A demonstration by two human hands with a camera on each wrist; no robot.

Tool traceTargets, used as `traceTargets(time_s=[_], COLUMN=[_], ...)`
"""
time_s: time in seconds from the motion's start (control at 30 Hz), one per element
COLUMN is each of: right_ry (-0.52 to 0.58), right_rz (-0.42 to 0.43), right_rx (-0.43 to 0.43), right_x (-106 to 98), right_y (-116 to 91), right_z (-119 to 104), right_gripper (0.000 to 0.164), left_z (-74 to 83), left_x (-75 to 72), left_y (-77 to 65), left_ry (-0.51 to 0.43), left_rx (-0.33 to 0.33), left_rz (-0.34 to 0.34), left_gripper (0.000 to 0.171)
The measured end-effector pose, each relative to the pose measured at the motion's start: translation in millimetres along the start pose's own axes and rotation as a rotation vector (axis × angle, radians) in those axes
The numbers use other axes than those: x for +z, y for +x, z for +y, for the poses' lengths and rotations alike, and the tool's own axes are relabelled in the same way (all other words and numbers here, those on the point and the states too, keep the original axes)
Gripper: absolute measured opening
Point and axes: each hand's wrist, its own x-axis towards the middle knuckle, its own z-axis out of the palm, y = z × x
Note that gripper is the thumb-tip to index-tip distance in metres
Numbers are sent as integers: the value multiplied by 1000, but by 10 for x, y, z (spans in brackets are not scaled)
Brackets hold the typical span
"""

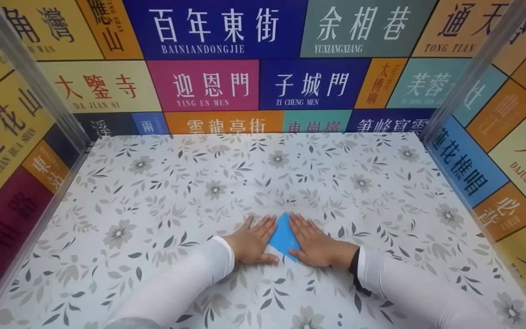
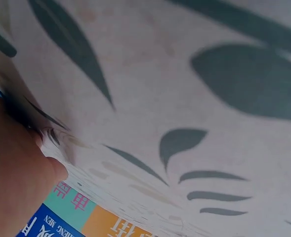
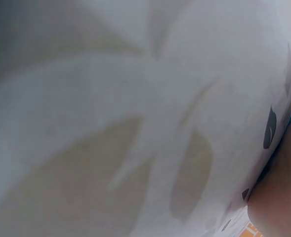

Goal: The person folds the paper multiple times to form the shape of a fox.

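A blue sheet of folded paper (image 1: 283, 235), pointed at its far end, lies flat on the patterned tabletop between the two hands. From the left, the left hand (image 1: 254, 240) rests palm down with straight fingers along the paper's left edge, its thumb stretched toward the near side. Opposite it, the right hand (image 1: 315, 242) presses flat over the paper's right side and covers part of it. Only a bit of each hand shows at the edge of the wrist views, with a sliver of blue beside it.
A white cloth with grey leaves and flowers covers the table (image 1: 176, 183). Upright panels with coloured sign blocks (image 1: 217, 29) stand behind and at both sides. Clear corner strips (image 1: 44, 87) rise at the back left and back right.
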Motion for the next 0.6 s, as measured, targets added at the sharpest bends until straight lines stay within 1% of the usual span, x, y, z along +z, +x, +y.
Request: traceTargets(time_s=[0.1, 0.2, 0.3, 0.43, 0.6], right_ry=[-3, -16, -29, -24, -33], right_rz=[11, 31, 34, 14, -15], right_rx=[-10, -8, -5, -7, -12], right_x=[23, 37, 39, 29, -12], right_y=[7, -6, -14, -11, -6], right_z=[20, 63, 76, 45, -4], right_gripper=[78, 78, 78, 78, 77], left_z=[-4, 1, 7, 8, 16], left_x=[23, 13, -6, -49, -125], left_y=[28, 88, 165, 275, 364], left_ry=[7, 13, 0, -11, -9], left_rx=[-6, -8, -19, -42, -67], left_rz=[9, 22, 33, 46, 48], left_gripper=[92, 90, 90, 90, 90])
